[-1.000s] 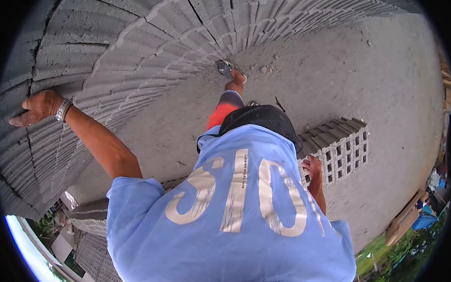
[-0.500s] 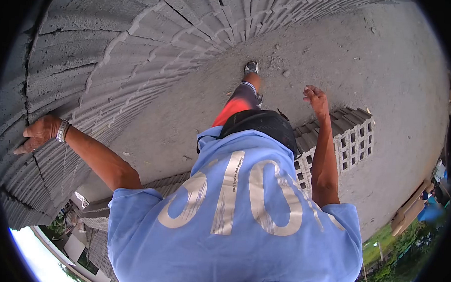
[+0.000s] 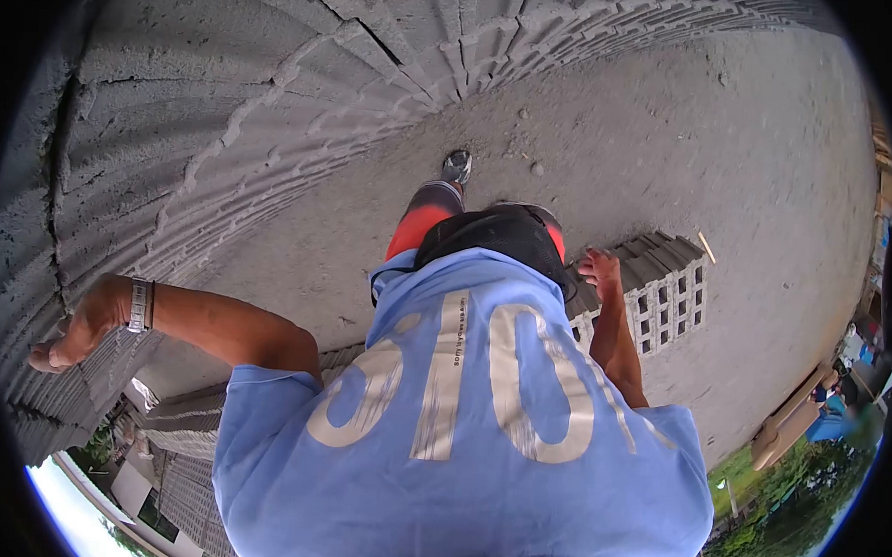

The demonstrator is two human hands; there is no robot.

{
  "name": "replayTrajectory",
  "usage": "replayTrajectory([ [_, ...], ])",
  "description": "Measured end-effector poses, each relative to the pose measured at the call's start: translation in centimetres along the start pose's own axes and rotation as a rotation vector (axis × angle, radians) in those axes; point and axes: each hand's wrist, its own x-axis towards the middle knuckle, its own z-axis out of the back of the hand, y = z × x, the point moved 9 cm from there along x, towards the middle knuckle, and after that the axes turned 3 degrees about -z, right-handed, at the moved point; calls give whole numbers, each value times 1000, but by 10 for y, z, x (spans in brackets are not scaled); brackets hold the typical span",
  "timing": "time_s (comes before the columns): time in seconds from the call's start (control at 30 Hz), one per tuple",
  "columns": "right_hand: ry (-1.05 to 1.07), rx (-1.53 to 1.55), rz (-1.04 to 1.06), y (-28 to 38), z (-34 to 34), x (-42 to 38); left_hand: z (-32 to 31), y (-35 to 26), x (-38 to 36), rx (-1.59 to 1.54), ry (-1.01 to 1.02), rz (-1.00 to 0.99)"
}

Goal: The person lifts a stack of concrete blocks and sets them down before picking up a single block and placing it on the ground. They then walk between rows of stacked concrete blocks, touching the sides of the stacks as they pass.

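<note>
My left hand [image 3: 79,327], with a metal-banded watch [image 3: 140,305] on the wrist, is out beside a tall stack of grey concrete blocks [image 3: 157,121]. Its fingers are loosely bent and hold nothing, and they overlap the stack's lower rows in this view. Bent at the elbow, my right arm brings my right hand [image 3: 601,268] over a low row of hollow blocks [image 3: 666,311]. The fingers there curl loosely with nothing in them. Between the arms show my blue shirt [image 3: 461,407] and a black bag [image 3: 492,239] at the waist.
The tall stack curves along my left side and ahead. Grey ground [image 3: 667,149] with small stones [image 3: 537,168] runs to the front and right. More blocks [image 3: 191,417] stand behind on the left. Wooden planks [image 3: 790,418] and greenery [image 3: 782,496] are at the far right.
My stepping feet have shifted, and the low block row sits farther left and lower in view. My right hand has come down closer to the waist; my left hand has dropped lower beside the stack.
</note>
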Motion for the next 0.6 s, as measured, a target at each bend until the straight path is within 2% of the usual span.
replayTrajectory([
  [0.07, 16, -51, 102, 52, 4, 8, -25, -57, -8, -92, 4, 41],
  [0.17, 51, -92, 311, 132, 16, 15, -64, -88, -21, -275, 68, -218],
  [0.27, 93, -109, 433, 170, 45, 19, -110, -105, -38, -76, 24, -168],
  [0.33, 124, -107, 461, 173, 69, 22, -137, -123, -45, 54, -3, -141],
  [0.4, 108, -82, 345, 148, 103, 40, -157, -143, -44, 144, -24, -113],
  [0.6, 9, -72, 42, 54, 214, 73, -156, -146, -62, 145, 88, 205],
])
